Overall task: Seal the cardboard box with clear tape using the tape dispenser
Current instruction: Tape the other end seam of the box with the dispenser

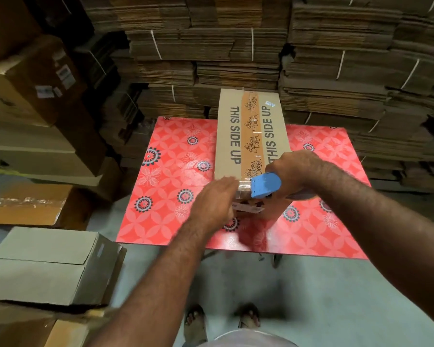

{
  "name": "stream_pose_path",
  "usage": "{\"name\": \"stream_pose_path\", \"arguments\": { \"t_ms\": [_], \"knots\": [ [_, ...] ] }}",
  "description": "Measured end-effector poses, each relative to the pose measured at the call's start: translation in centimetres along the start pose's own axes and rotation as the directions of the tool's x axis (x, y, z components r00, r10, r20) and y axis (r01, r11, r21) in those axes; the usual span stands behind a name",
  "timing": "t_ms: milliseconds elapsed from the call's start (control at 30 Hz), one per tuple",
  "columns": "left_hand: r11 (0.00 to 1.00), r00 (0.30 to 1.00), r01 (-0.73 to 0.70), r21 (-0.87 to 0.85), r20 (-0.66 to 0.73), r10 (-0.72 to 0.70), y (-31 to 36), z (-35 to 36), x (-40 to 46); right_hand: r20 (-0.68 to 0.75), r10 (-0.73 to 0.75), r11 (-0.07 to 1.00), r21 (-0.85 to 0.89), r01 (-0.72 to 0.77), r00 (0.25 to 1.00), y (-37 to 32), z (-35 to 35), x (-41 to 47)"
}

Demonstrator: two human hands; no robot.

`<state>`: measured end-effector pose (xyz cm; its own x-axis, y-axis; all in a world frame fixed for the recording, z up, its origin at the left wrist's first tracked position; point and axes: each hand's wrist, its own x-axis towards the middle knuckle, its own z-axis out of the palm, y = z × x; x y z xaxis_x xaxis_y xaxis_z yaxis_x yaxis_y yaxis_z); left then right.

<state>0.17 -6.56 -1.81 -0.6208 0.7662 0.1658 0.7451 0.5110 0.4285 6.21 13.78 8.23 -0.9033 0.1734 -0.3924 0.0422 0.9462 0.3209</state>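
A long cardboard box point(229, 136) printed "THIS SIDE UP" lies on a red patterned table point(176, 171). A strip of printed tape point(253, 131) runs along its top seam. My right hand point(296, 169) grips the blue tape dispenser point(264, 185) at the box's near edge. A short length of clear tape stretches from the dispenser over that edge. My left hand point(213, 204) is blurred, with fingers straight, and touches the near top corner of the box beside the tape.
Bundled stacks of flat cardboard point(236, 51) fill the wall behind the table. Stacked boxes point(35, 96) stand at the left, and more boxes point(50, 266) sit on the floor at the lower left. My feet in sandals point(221, 321) stand on grey floor.
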Motion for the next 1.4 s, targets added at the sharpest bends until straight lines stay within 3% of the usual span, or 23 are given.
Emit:
{"name": "stream_pose_path", "arguments": {
  "t_ms": [67, 200, 367, 500, 567, 700, 933, 1200, 1300, 1400],
  "knots": [
    [0.995, 0.996, -0.045, 0.084, 0.087, 0.037, -0.6, 0.7, -0.4, -0.006, 0.009, 1.0, 0.002, -0.009, 1.0, -0.1, 0.1, -0.2],
    [0.984, 0.995, -0.003, 0.179, 0.098, -0.015, -3.6, 0.6, -2.2, -0.019, 0.022, 1.0, -0.013, -0.022, 1.0, -0.4, 0.4, -0.3],
    [0.991, 0.999, -0.022, 0.13, -0.037, 0.027, -2.8, 0.7, -1.4, 0.01, 0.041, 0.999, 0.005, -0.041, 0.999, -0.5, 0.4, -0.1],
    [0.998, 0.995, -0.06, 0.031, 0.082, 0.058, 0.4, 1.7, 0.5, 0.049, 0.007, 1.0, -0.03, -0.005, 0.999, -0.3, 0.3, 0.2],
    [0.999, 0.996, -0.01, 0.053, 0.091, 0.005, 0.7, 2.6, 0.4, 0.052, -0.035, 0.998, -0.052, 0.038, 0.998, -0.1, 0.4, 0.6],
    [0.985, 0.989, -0.062, 0.162, 0.142, 0.038, -0.9, 3.1, -0.1, -0.006, -0.114, 0.992, -0.058, 0.113, 0.993, 1.0, 0.9, 0.6],
    [0.981, 0.993, 0.035, 0.19, 0.103, -0.055, 0.0, 2.9, -0.1, 0.009, -0.116, 0.993, 0.025, 0.116, 0.993, 6.5, 2.6, -2.6],
    [0.966, 0.99, 0.093, 0.242, 0.085, -0.117, 1.5, 2.6, 0.4, -0.071, -0.151, 0.988, 0.011, 0.152, 0.986, 6.2, 4.7, -2.3],
    [0.973, 0.986, 0.152, 0.176, 0.036, -0.16, 4.1, 3.3, 1.6, -0.098, -0.145, 0.989, 0.014, 0.147, 0.985, 6.3, 5.0, -2.4],
    [0.992, 0.992, 0.053, 0.115, 0.108, -0.066, 6.8, 5.1, 2.1, -0.083, -0.143, 0.99, 0.004, 0.144, 0.986, 6.2, 5.1, -2.0]
  ]
}}
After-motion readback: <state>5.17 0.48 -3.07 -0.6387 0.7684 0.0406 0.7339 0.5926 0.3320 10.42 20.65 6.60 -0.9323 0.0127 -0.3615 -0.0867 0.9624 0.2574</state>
